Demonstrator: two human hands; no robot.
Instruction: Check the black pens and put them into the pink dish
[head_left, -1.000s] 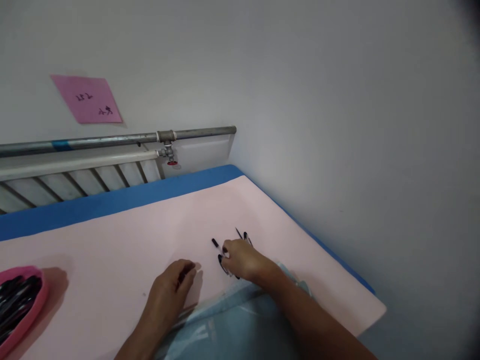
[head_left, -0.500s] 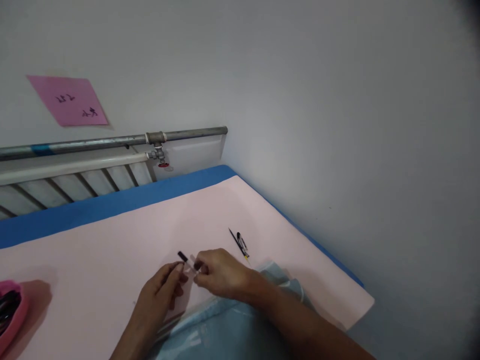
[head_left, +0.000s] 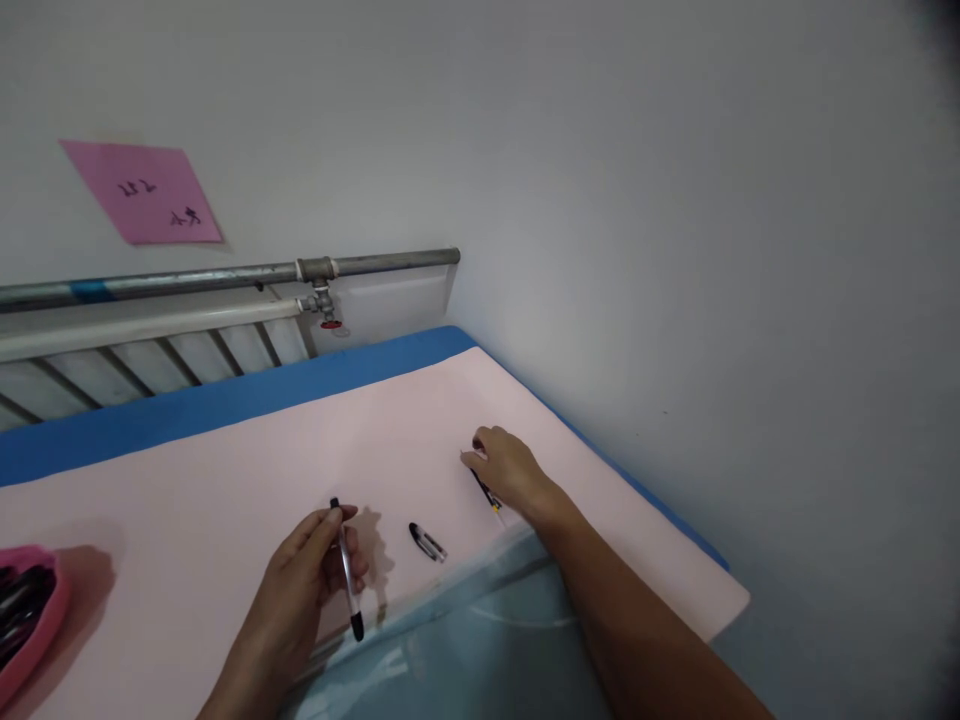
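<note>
My left hand holds a clear pen barrel with black ends, upright and slightly tilted, above the pink mat. A black pen cap lies on the mat just right of that hand. My right hand rests farther right on the mat, fingers bent over a thin black pen refill; I cannot tell whether the fingers grip it.
A pink tray with dark pens sits at the left edge. Blue table border, a radiator with a metal pipe and a pink note lie behind. A white wall stands close on the right. Light blue cloth covers the near edge.
The hands were together on the pen; they have parted. The left hand kept the barrel, a cap now lies on the mat, and the right hand moved right to the refill.
</note>
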